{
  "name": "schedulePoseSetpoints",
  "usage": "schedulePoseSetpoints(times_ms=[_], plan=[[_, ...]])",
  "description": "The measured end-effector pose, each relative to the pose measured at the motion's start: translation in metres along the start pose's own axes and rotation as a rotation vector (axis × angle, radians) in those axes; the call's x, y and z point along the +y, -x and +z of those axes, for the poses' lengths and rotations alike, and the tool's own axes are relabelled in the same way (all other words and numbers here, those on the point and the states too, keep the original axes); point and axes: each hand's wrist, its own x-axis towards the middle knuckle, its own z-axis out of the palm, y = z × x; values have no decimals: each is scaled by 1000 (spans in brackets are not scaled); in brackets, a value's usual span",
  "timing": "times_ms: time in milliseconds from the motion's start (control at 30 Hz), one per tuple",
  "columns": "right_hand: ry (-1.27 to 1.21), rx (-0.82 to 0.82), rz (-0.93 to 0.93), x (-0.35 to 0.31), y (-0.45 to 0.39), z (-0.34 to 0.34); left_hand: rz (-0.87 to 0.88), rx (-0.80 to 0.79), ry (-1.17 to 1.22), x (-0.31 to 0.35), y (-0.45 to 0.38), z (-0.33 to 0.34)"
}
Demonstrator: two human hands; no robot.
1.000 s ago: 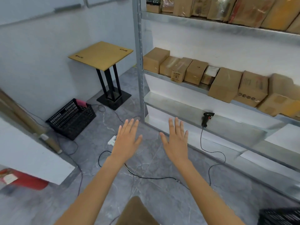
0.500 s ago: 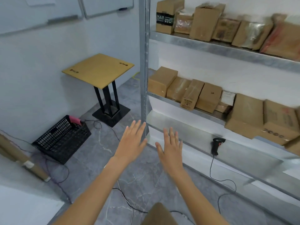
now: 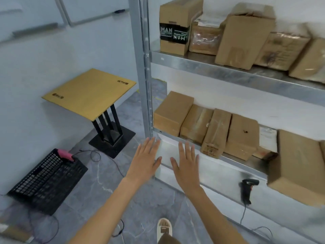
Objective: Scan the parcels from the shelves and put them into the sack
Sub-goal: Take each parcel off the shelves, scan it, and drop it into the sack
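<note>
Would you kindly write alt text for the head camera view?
Two open, empty hands, left hand and right hand, reach toward a metal shelf unit stacked with cardboard parcels. A black barcode scanner stands on a lower shelf; a black crate sits on the floor.

Two bare hands, the left hand [image 3: 144, 162] and the right hand [image 3: 187, 164], are spread flat with fingers straight, holding nothing. On the metal shelving [image 3: 219, 71] to the right, five parcels are visible on the upper shelf, led at far left by a box with a black band [image 3: 174, 30]. The middle shelf carries at least six, starting with a plain box [image 3: 171, 113]. One barcode scanner [image 3: 247, 189], one black crate [image 3: 47, 180], one small table [image 3: 89, 92], one shoe [image 3: 164, 228].
</note>
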Motion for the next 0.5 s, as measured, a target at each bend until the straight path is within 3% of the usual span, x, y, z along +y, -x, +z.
schedulePoseSetpoints(times_ms=[267,500], plan=[[25,-11,-16,-3,-98,2,71,-2,-78,-23,-95,13],[44,-19,25,-10,-155,9,138,-8,19,-42,-141,15]])
